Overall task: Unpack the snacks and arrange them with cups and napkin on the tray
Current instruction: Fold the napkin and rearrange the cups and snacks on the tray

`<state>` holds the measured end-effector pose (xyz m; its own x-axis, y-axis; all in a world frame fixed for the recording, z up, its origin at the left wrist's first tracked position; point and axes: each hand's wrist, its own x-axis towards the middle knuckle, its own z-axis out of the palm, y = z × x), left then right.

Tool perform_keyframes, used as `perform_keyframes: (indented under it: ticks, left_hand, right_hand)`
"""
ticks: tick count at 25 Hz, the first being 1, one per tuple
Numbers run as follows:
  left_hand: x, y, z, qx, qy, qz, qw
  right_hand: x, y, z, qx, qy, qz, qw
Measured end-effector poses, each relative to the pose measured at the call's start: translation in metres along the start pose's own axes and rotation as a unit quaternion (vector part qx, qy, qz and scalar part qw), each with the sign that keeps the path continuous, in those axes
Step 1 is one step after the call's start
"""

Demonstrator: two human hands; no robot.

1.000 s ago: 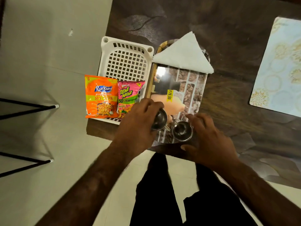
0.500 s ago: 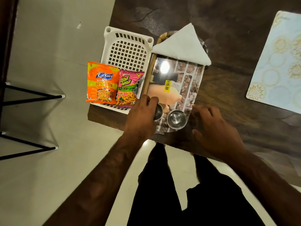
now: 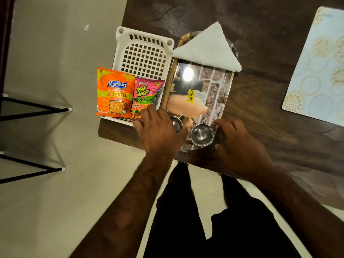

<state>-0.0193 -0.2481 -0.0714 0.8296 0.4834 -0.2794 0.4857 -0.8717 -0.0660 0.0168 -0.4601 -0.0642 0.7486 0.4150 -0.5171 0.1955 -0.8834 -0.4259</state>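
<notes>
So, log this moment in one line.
left hand over left steel cup | right hand open beside right steel cup | cups on glossy tray

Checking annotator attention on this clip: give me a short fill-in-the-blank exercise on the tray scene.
1. The white napkin lies at the tray's ____ end, away from the person.
2. Both snack packets lie in the white ____.
3. ____ steel cups stand on the tray.
Answers: far; basket; two.

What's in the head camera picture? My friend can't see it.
The left hand partly covers one steel cup and the right hand is near the second cup on a shiny tray, with a white napkin at its far end. An orange packet and pink packet lie on a white basket beside it.
</notes>
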Motion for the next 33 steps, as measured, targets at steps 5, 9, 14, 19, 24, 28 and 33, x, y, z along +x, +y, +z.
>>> perform_keyframes:
  ticks: [5,9,14,19,24,28,33]
  left_hand:
    - [-0.001,0.010,-0.004,0.030,-0.038,-0.025,0.999]
    - [0.000,0.000,-0.016,-0.012,0.001,0.060,0.998]
    - [0.001,-0.008,-0.015,-0.001,-0.101,0.195,0.976]
    - [0.000,-0.009,-0.009,0.026,-0.094,0.176,0.980]
    - [-0.004,-0.010,-0.010,-0.003,-0.102,0.177,0.979]
    - [-0.002,-0.027,-0.025,-0.103,-0.035,0.118,0.987]
    - [0.032,-0.073,-0.035,-0.153,-0.012,-0.009,0.988]
  right_hand:
    - [0.003,-0.008,0.003,0.011,-0.008,0.003,1.000]
    - [0.005,-0.016,0.003,0.018,-0.027,0.005,0.999]
    - [0.008,-0.025,0.010,-0.024,-0.023,0.004,0.999]
    - [0.009,-0.028,0.013,-0.021,-0.004,0.014,1.000]
    - [0.007,-0.030,0.008,-0.024,-0.030,0.018,0.999]
    - [0.009,-0.038,-0.009,-0.013,-0.016,0.015,1.000]
    - [0.063,-0.087,-0.019,0.192,-0.007,0.013,0.981]
